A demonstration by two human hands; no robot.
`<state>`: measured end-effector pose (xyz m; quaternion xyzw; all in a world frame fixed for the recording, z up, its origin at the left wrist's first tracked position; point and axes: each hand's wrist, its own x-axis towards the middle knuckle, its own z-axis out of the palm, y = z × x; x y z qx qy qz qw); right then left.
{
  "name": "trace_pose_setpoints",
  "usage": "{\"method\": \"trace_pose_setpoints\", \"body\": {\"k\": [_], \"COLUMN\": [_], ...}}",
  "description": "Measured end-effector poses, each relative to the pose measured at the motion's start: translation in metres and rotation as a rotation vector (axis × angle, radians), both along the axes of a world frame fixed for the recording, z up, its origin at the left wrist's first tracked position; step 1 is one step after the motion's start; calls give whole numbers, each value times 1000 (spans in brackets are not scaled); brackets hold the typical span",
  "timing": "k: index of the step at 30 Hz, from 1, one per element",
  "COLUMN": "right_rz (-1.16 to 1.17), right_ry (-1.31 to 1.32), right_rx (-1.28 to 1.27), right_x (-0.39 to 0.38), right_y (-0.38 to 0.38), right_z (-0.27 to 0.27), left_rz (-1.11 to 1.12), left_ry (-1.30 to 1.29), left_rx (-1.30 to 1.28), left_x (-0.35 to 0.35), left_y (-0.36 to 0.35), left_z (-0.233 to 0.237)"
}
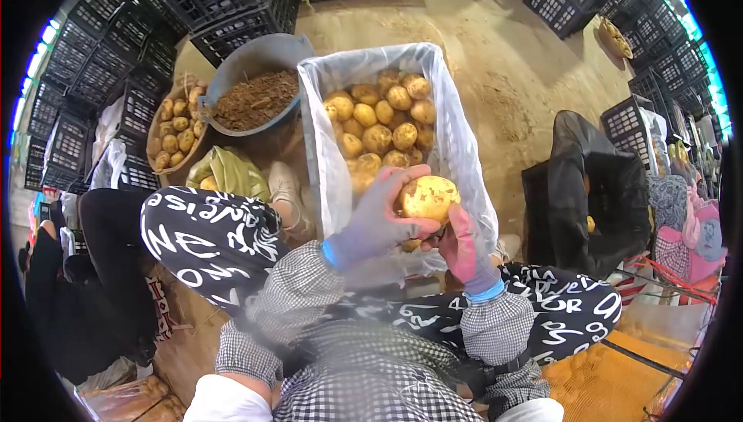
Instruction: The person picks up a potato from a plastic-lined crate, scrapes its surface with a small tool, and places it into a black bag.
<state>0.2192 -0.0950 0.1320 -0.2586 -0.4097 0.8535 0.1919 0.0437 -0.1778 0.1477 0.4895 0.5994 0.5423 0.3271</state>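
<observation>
My left hand [384, 217], in a greyish glove with pinkish fingers, is closed around a large yellow potato [428, 199] with brown scabby patches. Close against the potato's lower right side is my right hand [463, 250], in a pink and grey glove, its fingers curled. Something small and dark shows at those fingertips, but I cannot make out what it is. Below both hands stands a crate lined with whitish plastic [319, 124], between my knees. Many potatoes [378, 137] lie inside it, some of them hidden by my hands.
Left of the crate stand a grey tub [263, 49] of brown soil and a basket of potatoes [179, 129]. A greenish bag [232, 170] lies by my foot. To the right is a black-lined container [576, 182]. Stacked black crates [224, 4] stand behind. Another person [70, 306] sits at left.
</observation>
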Motion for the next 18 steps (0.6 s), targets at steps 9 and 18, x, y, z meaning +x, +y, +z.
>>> {"method": "trace_pose_setpoints", "body": {"k": [9,18], "right_rz": [55,-13], "right_ry": [-42,-148], "right_rx": [67,204], "right_x": [-4,-12], "right_y": [-2,5], "right_z": [-11,-9], "left_rz": [52,176], "left_ry": [-98,-817], "left_rx": [71,-258], "left_x": [7,6], "left_y": [-13,-3], "left_z": [-20,-45]}}
